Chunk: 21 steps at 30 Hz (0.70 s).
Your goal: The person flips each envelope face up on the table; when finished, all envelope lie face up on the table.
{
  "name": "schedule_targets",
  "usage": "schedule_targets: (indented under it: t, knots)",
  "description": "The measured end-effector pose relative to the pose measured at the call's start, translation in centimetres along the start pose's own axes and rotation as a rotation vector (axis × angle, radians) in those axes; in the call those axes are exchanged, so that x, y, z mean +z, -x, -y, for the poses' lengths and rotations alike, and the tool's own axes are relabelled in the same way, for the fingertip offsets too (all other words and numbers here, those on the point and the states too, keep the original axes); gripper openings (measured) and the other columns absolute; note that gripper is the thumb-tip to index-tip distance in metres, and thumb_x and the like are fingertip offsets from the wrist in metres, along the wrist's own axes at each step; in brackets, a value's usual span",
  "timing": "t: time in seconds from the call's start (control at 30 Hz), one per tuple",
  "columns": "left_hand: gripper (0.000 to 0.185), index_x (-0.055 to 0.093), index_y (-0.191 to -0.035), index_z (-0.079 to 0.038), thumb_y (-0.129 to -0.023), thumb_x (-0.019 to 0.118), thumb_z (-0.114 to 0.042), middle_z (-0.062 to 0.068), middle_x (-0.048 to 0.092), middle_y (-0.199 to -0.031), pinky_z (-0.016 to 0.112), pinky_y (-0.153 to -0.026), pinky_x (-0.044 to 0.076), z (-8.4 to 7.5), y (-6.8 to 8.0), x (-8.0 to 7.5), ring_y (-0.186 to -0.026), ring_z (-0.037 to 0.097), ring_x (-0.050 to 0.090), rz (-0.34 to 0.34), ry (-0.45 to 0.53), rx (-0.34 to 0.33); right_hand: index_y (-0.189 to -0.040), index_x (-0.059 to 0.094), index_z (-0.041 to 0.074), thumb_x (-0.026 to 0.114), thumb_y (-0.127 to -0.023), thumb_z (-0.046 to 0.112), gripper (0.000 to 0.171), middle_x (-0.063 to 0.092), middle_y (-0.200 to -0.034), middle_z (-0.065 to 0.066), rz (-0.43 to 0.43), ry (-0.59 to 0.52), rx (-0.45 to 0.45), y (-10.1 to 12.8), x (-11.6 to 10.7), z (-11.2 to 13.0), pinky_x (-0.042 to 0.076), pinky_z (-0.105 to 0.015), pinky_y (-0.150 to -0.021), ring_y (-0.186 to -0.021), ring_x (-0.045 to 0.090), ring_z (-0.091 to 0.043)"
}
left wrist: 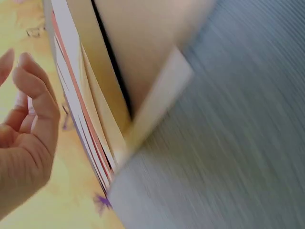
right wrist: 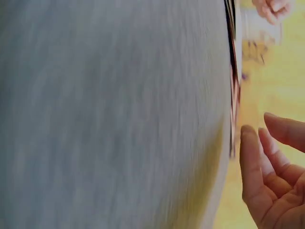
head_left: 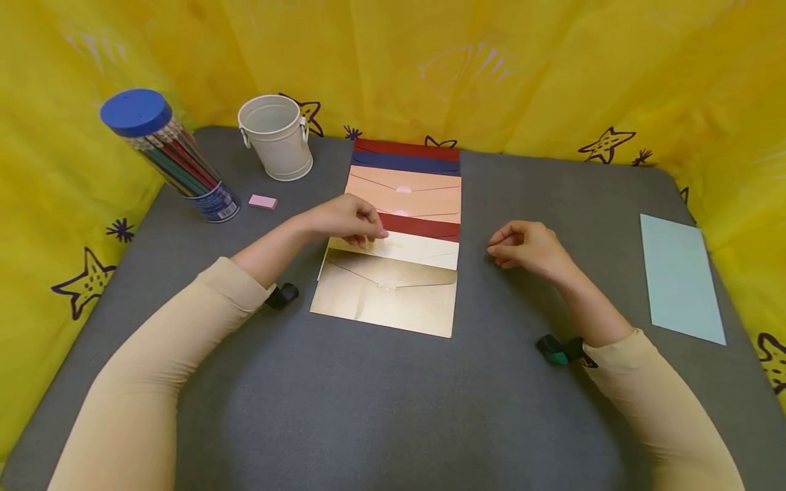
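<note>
A fanned row of overlapping envelopes lies in the middle of the table in the head view. The gold envelope (head_left: 393, 307) is nearest, then a cream envelope (head_left: 424, 252), a red one (head_left: 424, 227), peach ones (head_left: 430, 194), a blue one (head_left: 424, 164) and another red one at the back. Over the left edge of the cream and red envelopes hovers my left hand (head_left: 350, 219), fingers loosely bent and holding nothing; the left wrist view shows its fingertips apart from the thumb. My right hand (head_left: 529, 249) is right of the row, fingers relaxed, with nothing between thumb and fingertips.
A pale blue paper rectangle (head_left: 681, 279) lies at the table's right side. At the back left stand a blue-lidded tub of pencils (head_left: 178, 160) and a white bucket (head_left: 279, 140), with a pink eraser (head_left: 263, 202) beside them. Yellow patterned cloth (head_left: 522, 75) surrounds the grey table (head_left: 393, 423).
</note>
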State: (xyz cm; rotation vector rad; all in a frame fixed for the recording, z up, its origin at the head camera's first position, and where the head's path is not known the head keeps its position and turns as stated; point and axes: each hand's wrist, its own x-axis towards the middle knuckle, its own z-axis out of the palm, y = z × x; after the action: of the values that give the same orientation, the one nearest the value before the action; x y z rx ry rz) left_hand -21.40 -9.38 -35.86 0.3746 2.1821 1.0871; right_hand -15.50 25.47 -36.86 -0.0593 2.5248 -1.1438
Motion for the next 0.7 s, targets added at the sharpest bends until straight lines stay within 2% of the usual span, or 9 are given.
schedule_targets:
  t: [0.13, 0.27, 0.37, 0.4, 0.5, 0.57, 0.63, 0.7]
  knots:
    - [0.024, 0.067, -0.109, -0.005, -0.094, 0.067, -0.024, 0.013, 0.069, -0.1, 0.027, -0.074, 0.06, -2.1, -2.1, 2.6, -0.083, 0.021, 0.068, 0.033, 0.133, 0.082, -0.111, 0.066, 0.004, 0.07, -0.092, 0.028, 0.031, 0.074, -0.099, -0.015, -0.133, 0.14, 0.003, 0.9, -2.4, -1.5, 0.055, -0.021, -0.065, -0.07, 0.068, -0.009]
    - [0.03, 0.063, -0.118, -0.003, -0.095, 0.065, -0.022, 0.021, 0.067, -0.119, 0.034, -0.088, 0.06, -4.5, -4.4, 5.4, -0.104, 0.031, 0.069, 0.098, 0.256, 0.162, -0.116, 0.066, 0.007, 0.068, -0.092, 0.037, 0.039, 0.072, -0.109, -0.017, -0.253, 0.228, 0.03, 1.9, -4.8, -3.7, 0.048, -0.023, -0.066, -0.071, 0.058, 0.006]
    - [0.035, 0.059, -0.124, -0.002, -0.096, 0.064, -0.021, 0.02, 0.064, -0.127, 0.037, -0.095, 0.058, -6.4, -6.1, 7.8, -0.115, 0.033, 0.066, 0.135, 0.321, 0.194, -0.122, 0.064, 0.007, 0.064, -0.093, 0.044, 0.047, 0.071, -0.106, 0.0, -0.3, 0.251, 0.069, 2.6, -7.0, -5.8, 0.046, -0.025, -0.072, -0.077, 0.05, 0.012]
    - [0.037, 0.058, -0.126, -0.001, -0.096, 0.064, -0.021, 0.019, 0.064, -0.128, 0.037, -0.096, 0.057, -7.0, -6.6, 8.6, -0.117, 0.032, 0.066, 0.14, 0.339, 0.199, -0.125, 0.062, 0.007, 0.063, -0.093, 0.046, 0.05, 0.068, -0.103, 0.008, -0.309, 0.256, 0.087, 2.9, -7.8, -6.5, 0.044, -0.025, -0.074, -0.081, 0.05, 0.009]
    - [0.044, 0.054, -0.133, -0.001, -0.095, 0.065, -0.022, 0.015, 0.063, -0.132, 0.034, -0.098, 0.056, -8.8, -8.0, 10.9, -0.121, 0.029, 0.064, 0.157, 0.386, 0.199, -0.13, 0.057, 0.001, 0.059, -0.095, 0.048, 0.059, 0.065, -0.11, 0.002, -0.33, 0.254, 0.15, 3.9, -10.0, -8.4, 0.042, -0.03, -0.075, -0.101, 0.057, -0.019]
    - [0.05, 0.051, -0.137, -0.001, -0.094, 0.066, -0.022, 0.012, 0.062, -0.134, 0.031, -0.098, 0.056, -10.0, -8.8, 12.4, -0.124, 0.028, 0.063, 0.171, 0.411, 0.193, -0.134, 0.052, -0.004, 0.056, -0.097, 0.047, 0.063, 0.061, -0.129, -0.017, -0.335, 0.245, 0.198, 4.7, -11.3, -9.5, 0.043, -0.04, -0.08, -0.116, 0.05, -0.041]
    - [0.054, 0.049, -0.139, -0.002, -0.093, 0.067, -0.021, 0.011, 0.061, -0.135, 0.031, -0.099, 0.056, -10.9, -9.3, 13.9, -0.125, 0.028, 0.062, 0.178, 0.437, 0.19, -0.137, 0.045, -0.009, 0.052, -0.098, 0.045, 0.067, 0.042, -0.143, -0.037, -0.336, 0.238, 0.255, 5.5, -12.6, -10.7, 0.043, -0.053, -0.085, -0.124, 0.039, -0.053]
    - [0.056, 0.048, -0.141, -0.004, -0.091, 0.069, -0.021, 0.009, 0.061, -0.135, 0.031, -0.098, 0.056, -11.8, -9.8, 15.2, -0.124, 0.028, 0.062, 0.175, 0.455, 0.185, -0.14, 0.039, -0.012, 0.049, -0.099, 0.043, 0.069, 0.033, -0.147, -0.041, -0.333, 0.221, 0.306, 6.3, -13.8, -11.8, 0.038, -0.064, -0.091, -0.126, 0.034, -0.057]
